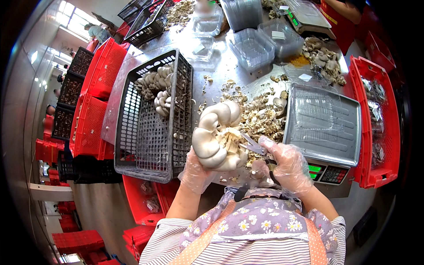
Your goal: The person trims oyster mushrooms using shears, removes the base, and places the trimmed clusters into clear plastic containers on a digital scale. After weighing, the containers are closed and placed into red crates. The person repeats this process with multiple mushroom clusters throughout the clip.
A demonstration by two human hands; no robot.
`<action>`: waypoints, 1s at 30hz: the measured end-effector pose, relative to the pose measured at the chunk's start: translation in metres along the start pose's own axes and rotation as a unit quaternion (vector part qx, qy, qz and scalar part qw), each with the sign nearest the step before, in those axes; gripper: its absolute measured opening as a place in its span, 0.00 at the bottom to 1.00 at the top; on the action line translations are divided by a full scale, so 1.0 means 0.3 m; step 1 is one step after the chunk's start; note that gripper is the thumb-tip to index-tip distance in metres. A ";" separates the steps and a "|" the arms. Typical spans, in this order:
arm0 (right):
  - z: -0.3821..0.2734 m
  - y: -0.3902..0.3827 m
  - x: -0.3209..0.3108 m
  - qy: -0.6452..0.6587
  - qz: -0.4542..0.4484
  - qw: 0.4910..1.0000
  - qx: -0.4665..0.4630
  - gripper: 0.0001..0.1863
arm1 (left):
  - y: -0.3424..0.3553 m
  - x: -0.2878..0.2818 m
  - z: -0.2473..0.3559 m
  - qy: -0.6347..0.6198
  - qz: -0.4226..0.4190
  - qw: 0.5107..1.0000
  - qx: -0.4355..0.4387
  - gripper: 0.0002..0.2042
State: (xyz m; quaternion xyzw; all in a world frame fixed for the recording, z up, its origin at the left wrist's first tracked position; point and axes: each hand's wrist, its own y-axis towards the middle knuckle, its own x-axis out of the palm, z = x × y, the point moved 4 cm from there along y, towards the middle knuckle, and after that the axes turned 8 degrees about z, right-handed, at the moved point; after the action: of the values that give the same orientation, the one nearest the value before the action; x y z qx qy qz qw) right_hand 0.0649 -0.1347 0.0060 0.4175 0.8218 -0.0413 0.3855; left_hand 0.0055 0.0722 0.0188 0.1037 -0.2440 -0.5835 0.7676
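Note:
My left hand (197,173), in a clear plastic glove, holds up a large cluster of oyster mushrooms (211,139) with its cut stem side facing right. My gloved right hand (287,165) grips a pair of scissors (253,145), their blades at the stem base of the cluster. The blades look slightly parted. Beneath and beyond the cluster lies a heap of mushroom trimmings (265,115) on the metal table (207,90). Left of the cluster stands a black plastic crate (148,145) with more oyster mushrooms (155,83) at its far end.
A digital scale (324,123) bearing a clear plastic tray sits right of my hands. Clear plastic containers (251,47) and a second scale (307,17) stand farther back. Red crates flank the table, one with packed trays (375,119) at the right and several at the left (95,101).

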 end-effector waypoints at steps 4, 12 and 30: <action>-0.004 0.010 -0.013 -0.134 0.029 0.989 -0.053 0.28 | 0.015 0.015 0.012 0.002 -0.012 1.000 0.026 0.26; 0.002 -0.003 0.052 0.245 -0.118 0.951 0.148 0.26 | 0.061 0.049 -0.006 -0.016 -0.031 0.995 0.089 0.26; 0.004 -0.008 0.050 0.015 0.041 0.998 -0.055 0.26 | 0.090 0.075 0.012 -0.011 -0.026 0.995 0.091 0.21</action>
State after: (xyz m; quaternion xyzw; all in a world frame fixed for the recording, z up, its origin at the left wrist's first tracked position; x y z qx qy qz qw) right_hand 0.0586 -0.1268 -0.0055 0.4293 0.8110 0.0259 0.3965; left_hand 0.0311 0.0593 0.0396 0.1728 -0.3016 -0.5799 0.7368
